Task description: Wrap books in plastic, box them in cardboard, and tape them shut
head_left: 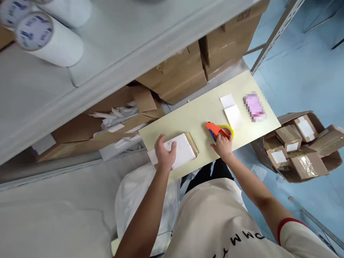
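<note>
A flat cardboard parcel (pixel 192 144) lies at the table's near left, its top mostly covered by white paper (pixel 183 152). My left hand (pixel 165 154) rests over the paper's left part, thumb and fingers apart. To the right, my right hand (pixel 223 145) is closed around an orange and blue tape dispenser (pixel 214 128) with a yellow-rimmed roll. The dispenser is low over the tabletop; whether it touches is unclear. Beyond it lie white paper slips (pixel 232 115), and a blurred pink rectangular item (pixel 254 106) sits near the right end.
The narrow pale table (pixel 199 107) stands against a shelf holding large cardboard boxes (pixel 177 77). An open carton (pixel 107 123) contains white packets. White rolls (pixel 57 41) sit on the upper shelf. At right, a large carton (pixel 258 152) of small parcels stands on the blue floor.
</note>
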Demonstrator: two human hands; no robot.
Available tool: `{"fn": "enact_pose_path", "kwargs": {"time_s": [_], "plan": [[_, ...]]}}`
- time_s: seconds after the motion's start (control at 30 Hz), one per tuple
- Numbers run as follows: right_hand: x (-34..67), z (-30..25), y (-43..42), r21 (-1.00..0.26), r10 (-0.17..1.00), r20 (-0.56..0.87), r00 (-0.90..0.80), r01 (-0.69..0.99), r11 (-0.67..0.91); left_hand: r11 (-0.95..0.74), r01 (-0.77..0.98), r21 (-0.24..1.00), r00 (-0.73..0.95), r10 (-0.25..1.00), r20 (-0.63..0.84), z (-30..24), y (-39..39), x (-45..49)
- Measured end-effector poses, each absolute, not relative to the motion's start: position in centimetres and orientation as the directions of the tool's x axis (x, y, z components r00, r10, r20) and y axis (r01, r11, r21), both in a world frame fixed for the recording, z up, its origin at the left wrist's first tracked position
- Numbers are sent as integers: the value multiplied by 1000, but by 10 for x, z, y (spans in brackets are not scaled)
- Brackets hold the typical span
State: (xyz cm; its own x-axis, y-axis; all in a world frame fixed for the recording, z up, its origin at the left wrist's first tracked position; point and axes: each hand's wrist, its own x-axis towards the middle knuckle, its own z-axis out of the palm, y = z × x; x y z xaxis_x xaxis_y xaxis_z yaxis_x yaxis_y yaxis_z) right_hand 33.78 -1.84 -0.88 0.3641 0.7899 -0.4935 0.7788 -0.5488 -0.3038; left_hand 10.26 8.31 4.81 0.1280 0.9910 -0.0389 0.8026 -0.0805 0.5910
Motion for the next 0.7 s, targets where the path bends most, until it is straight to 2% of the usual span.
{"fn": "enact_pose_path", "kwargs": {"time_s": [0.07,0.17,0.27,0.33,0.4,0.5,0.6,0.7], "plan": [[343,-7,-14,-325,801,-503,326,787,-525,-127,791,598,242,963,-116,48,95,141],[367,3,-26,-491,851,-458,258,724,-484,-98,757,646,325,914,-242,49,107,182],[400,18,-51,-741,874,-450,184,469,-481,64,678,733,365,836,-410,58,113,207],[415,23,-67,-833,860,-500,104,216,-510,234,619,749,439,688,-578,67,115,218],[419,23,-80,-852,852,-522,48,20,-523,361,609,706,506,509,-696,76,115,230],[408,15,-94,-848,851,-523,40,-130,-515,363,658,660,566,339,-751,82,112,245],[391,7,-103,-824,844,-536,33,-239,-514,240,717,654,594,280,-754,76,109,255],[377,-2,-109,-791,828,-558,49,-331,-514,33,809,587,548,319,-773,66,108,259]]}}
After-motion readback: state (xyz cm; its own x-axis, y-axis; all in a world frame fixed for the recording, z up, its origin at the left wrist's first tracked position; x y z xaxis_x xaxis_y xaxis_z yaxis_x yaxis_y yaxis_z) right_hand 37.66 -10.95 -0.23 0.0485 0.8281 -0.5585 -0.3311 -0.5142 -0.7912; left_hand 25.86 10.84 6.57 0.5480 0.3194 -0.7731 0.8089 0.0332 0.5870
